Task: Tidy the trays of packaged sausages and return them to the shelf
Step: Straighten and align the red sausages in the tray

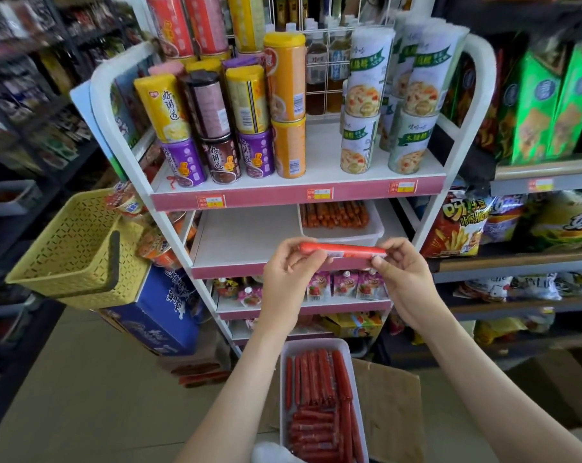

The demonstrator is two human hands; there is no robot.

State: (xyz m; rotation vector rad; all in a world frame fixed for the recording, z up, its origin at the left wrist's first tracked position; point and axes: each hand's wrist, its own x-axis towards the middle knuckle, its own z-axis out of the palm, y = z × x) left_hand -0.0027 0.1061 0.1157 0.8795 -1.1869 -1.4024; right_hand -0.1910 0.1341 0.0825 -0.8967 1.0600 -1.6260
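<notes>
A: Hands?
B: Your left hand [288, 262] and right hand [404, 265] pinch one sausage [343, 249] by its ends, above the shelf [246, 235] front edge.
A: Around?
B: White tray [341, 234] at shelf's right; second tray [316, 345] below, on cardboard [389, 402].

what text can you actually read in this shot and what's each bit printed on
"好粥道": yellow can; also the dark can in the bottom row.
"木糖醇": white and green can.
Price tags: too small to read.
Sausage wrapper print: blurred.
Red snack bag lettering: too distorted to be sure.
</notes>
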